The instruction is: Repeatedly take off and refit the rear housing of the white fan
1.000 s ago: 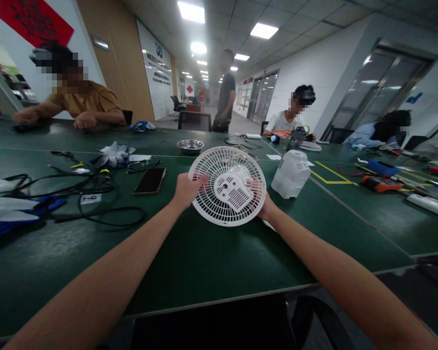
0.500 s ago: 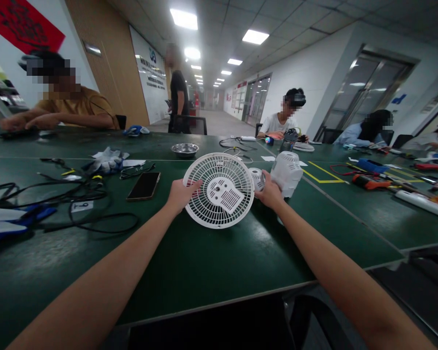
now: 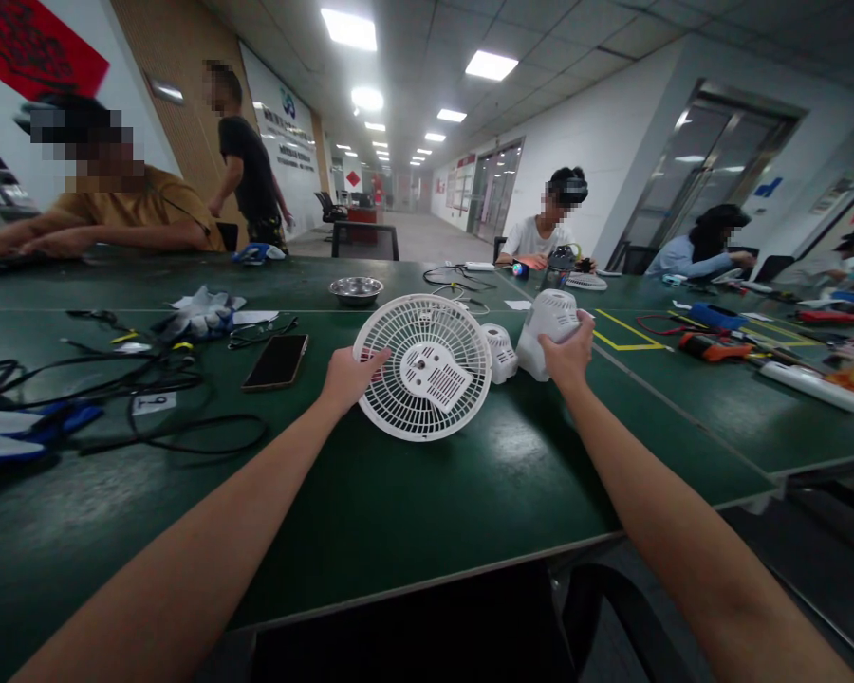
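Observation:
My left hand (image 3: 347,377) grips the left rim of a round white fan grille (image 3: 424,365), held tilted above the green table (image 3: 413,493); a barcode label shows on its centre plate. My right hand (image 3: 567,356) is closed on a white fan base housing (image 3: 547,327) that stands on the table to the right of the grille. A small white motor part (image 3: 499,351) sits on the table between the grille and the housing, free of both hands.
A black phone (image 3: 276,361), tangled black cables (image 3: 135,394), gloves (image 3: 203,313) and a steel bowl (image 3: 356,288) lie to the left and beyond. Tools and a power strip (image 3: 811,384) lie on the right. Other people sit around the table; one walks at the back left.
My right hand left the grille, set down the small motor part and moved right onto the white housing. The left hand kept hold of the grille. The standing person walked left.

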A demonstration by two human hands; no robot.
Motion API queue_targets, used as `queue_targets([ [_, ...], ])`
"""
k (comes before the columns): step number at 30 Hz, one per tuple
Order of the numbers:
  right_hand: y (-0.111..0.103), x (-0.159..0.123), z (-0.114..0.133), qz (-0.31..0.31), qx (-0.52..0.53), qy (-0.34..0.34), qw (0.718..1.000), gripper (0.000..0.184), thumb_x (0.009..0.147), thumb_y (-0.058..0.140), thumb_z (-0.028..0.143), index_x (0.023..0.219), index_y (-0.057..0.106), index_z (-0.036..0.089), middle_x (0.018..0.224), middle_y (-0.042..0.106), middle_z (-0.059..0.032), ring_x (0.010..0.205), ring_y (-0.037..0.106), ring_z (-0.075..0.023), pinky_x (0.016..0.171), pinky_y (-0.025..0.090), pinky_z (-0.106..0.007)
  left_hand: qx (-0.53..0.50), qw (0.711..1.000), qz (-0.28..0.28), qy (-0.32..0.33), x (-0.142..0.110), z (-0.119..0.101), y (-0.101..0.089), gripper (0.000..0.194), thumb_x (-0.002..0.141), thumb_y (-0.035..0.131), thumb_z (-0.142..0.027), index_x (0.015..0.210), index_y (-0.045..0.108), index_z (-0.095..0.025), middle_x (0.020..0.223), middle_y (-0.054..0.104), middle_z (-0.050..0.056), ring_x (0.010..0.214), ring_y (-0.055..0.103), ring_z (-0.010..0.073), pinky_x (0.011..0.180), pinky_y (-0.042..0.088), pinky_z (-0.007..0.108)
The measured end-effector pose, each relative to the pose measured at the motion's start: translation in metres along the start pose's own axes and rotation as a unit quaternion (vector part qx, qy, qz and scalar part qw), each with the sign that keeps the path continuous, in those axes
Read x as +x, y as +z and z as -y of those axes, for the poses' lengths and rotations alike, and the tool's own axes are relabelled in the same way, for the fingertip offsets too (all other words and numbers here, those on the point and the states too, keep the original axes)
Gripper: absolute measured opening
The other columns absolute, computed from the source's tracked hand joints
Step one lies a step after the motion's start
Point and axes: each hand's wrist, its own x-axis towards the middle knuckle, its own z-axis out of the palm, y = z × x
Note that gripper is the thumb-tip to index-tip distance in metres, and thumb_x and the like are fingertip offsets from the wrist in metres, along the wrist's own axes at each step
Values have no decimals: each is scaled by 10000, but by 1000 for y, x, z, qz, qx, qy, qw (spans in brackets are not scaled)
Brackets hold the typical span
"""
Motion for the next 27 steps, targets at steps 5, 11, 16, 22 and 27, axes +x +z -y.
queue_targets([
  [5, 16, 3, -23, 78, 51, 70, 993, 938, 692, 741, 493, 1463, 300, 192, 1366, 595, -173, 1240, 594, -353, 1070, 452, -489, 12, 1000, 5, 9, -2, -2, 0, 236, 804, 777, -372, 889, 746, -154, 821, 775, 99, 745, 747, 277, 694, 603, 427],
  [11, 20, -1, -28, 119, 33, 128, 984, 953, 576, 843, 466, 1371, 398, 188, 1347, 620, -207, 1213, 624, -393, 1031, 492, -515, 3, 1000, 4, 1, -3, 0, 0, 249, 808, 779, -373, 906, 745, -146, 834, 774, 111, 733, 745, 277, 697, 610, 435],
  [16, 23, 0, -27, 81, 39, 138, 986, 903, 519, 872, 433, 1289, 458, 205, 1285, 652, -184, 1188, 634, -396, 1032, 481, -538, 15, 1000, -5, 18, 0, 2, 1, 256, 802, 776, -377, 887, 750, -137, 831, 773, 108, 728, 739, 262, 714, 613, 414],
  [22, 21, 0, -2, -44, 128, 84, 987, 829, 609, 825, 514, 1267, 434, 197, 1245, 670, -175, 1130, 659, -358, 996, 486, -510, 40, 999, -7, 18, 4, 6, 1, 256, 807, 767, -371, 892, 747, -131, 858, 777, 114, 730, 737, 245, 721, 611, 382],
  [27, 20, -13, 27, -19, 157, 13, 987, 850, 633, 815, 533, 1300, 411, 194, 1219, 681, -169, 1073, 678, -340, 937, 516, -474, 22, 1000, -1, 12, 4, 8, 1, 280, 805, 775, -383, 934, 749, -135, 863, 778, 105, 751, 747, 253, 706, 614, 390],
])
